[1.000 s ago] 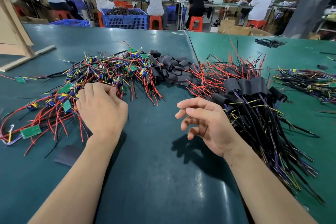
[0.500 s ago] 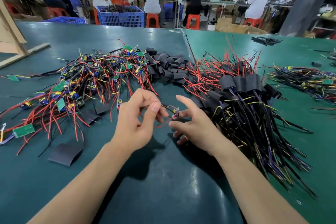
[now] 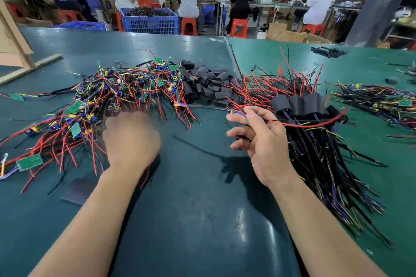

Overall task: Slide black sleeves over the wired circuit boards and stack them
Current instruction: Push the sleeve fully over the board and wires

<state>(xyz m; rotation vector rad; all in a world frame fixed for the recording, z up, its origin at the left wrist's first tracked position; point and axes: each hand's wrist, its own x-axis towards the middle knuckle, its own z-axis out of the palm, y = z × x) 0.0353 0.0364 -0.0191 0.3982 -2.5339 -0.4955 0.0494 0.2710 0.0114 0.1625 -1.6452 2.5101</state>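
Because the work ran from left to right across the green desk (image 3: 202, 220), the supplies seemed laid out in that order: a tangle of bare wired circuit boards (image 3: 117, 94) at the left, a heap of loose black sleeves (image 3: 207, 85) behind the middle, and the stack of sleeved boards (image 3: 315, 132) at the right, their wires fanned toward the person.

The left hand (image 3: 131, 139) was blurred and lay at the near edge of the bare tangle, touching its red wires; its fingers curled down, but whether they gripped anything could not be told. The right hand (image 3: 261, 139) was raised just beside the finished stack, thumb and forefinger pinching a thin bundle of wires (image 3: 290, 122), red among them, that trailed right over the sleeved pieces. Probably that unit was being laid on the stack while the other hand fetched the next board.

The loose sleeves lay beyond both hands, between them.
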